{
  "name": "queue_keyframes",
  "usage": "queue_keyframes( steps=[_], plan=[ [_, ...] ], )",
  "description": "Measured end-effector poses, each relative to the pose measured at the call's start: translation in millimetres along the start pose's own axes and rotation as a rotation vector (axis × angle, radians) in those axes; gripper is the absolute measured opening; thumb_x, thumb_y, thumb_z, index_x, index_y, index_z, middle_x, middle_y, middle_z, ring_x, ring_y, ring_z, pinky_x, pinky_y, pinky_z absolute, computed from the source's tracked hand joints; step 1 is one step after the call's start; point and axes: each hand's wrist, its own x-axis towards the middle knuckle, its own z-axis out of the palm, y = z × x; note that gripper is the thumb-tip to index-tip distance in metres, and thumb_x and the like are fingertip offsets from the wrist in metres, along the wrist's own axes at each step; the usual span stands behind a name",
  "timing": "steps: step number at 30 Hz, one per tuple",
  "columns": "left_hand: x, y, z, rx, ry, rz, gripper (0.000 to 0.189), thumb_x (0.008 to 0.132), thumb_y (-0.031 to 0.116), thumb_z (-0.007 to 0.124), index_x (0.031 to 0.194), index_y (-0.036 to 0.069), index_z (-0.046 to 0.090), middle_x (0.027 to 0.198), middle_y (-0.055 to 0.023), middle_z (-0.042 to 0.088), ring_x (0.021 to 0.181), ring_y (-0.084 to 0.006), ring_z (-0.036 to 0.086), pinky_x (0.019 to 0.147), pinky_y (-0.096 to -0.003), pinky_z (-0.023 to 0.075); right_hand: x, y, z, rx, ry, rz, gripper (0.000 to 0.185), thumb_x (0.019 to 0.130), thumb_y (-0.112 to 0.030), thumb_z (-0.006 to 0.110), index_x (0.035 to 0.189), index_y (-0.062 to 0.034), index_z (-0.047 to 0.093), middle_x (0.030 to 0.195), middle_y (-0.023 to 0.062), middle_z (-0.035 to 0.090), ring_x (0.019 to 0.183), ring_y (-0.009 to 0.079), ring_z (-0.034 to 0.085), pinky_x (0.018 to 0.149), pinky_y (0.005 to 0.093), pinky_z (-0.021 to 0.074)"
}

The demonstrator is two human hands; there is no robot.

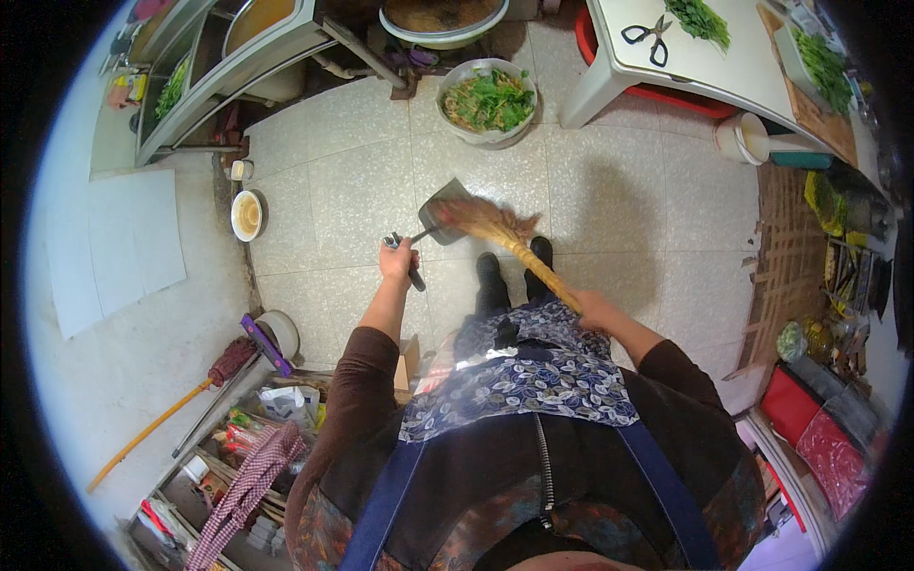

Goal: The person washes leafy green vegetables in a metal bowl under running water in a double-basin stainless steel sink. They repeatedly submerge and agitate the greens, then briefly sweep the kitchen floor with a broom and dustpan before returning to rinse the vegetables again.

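Note:
My left hand [398, 261] grips the dark handle of a dustpan [444, 232], whose grey pan is held in front of my feet. In my right hand [594, 311] is the upper end of a straw hand broom [515, 245]. The broom's bristles lie over the right part of the pan and hide some of it; whether they touch it I cannot tell. Below the tools are my two dark shoes [493, 280] on the speckled floor tiles [364, 221].
Ahead stands a bin of leafy scraps [489, 100] in a pale liner. A white table [621, 78] holds scissors [650, 39] and greens at the upper right. A white bowl [247, 215] sits by the left wall, near a mop [232, 359] and a purple-edged squeegee [265, 346].

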Motion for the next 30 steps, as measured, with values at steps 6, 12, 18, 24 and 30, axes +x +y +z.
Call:
queue_keyframes(
  steps=[6,12,18,24,30],
  plan=[
    [-16,-13,-49,0.018,0.143,-0.023,0.014,0.093,0.014,0.058,0.1,0.003,0.052,0.069,-0.0167,0.065,0.044,-0.0161,0.052,0.039,-0.0295,0.0425,-63,-13,-27,0.263,0.029,0.157,0.086,0.07,0.003,0.065,0.147,-0.0249,0.038,0.091,0.0179,0.066,0.064,0.029,0.066,0.047,0.0384,0.05],
    [-41,-47,-74,-0.073,0.181,-0.027,0.013,0.093,0.012,0.058,0.102,0.004,0.052,0.069,-0.0152,0.064,0.043,-0.0164,0.052,0.038,-0.0304,0.0414,-24,3,-11,0.578,0.031,0.422,0.077,0.072,0.001,0.064,0.143,-0.018,0.04,0.085,0.0154,0.064,0.061,0.0275,0.063,0.047,0.0372,0.0499],
    [-29,-57,-59,-0.261,0.071,-0.084,0.022,0.093,0.018,0.063,0.104,0.005,0.049,0.072,-0.0137,0.061,0.049,-0.0202,0.057,0.043,-0.0324,0.0485,20,3,31,-0.016,0.069,0.379,0.07,0.071,-0.002,0.065,0.137,-0.0092,0.044,0.099,0.0263,0.066,0.089,0.0416,0.067,0.073,0.0465,0.0546],
    [-12,-50,-56,-0.616,-0.3,-0.357,0.03,0.094,0.032,0.064,0.101,0.004,0.052,0.084,-0.019,0.063,0.067,-0.0257,0.067,0.057,-0.0337,0.0604,15,-23,27,-0.073,-0.083,0.194,0.079,0.067,-0.006,0.068,0.142,-0.0141,0.043,0.103,0.0246,0.067,0.094,0.0428,0.065,0.079,0.0455,0.0535],
    [-45,-29,-84,-0.759,-0.228,-0.279,0.014,0.088,0.011,0.065,0.097,0.005,0.055,0.082,-0.008,0.058,0.066,-0.0167,0.055,0.055,-0.0267,0.049,-36,-32,-17,0.404,-0.065,0.042,0.079,0.066,-0.004,0.072,0.14,-0.015,0.049,0.096,0.0137,0.068,0.085,0.0284,0.065,0.076,0.0381,0.0535]
  ],
)
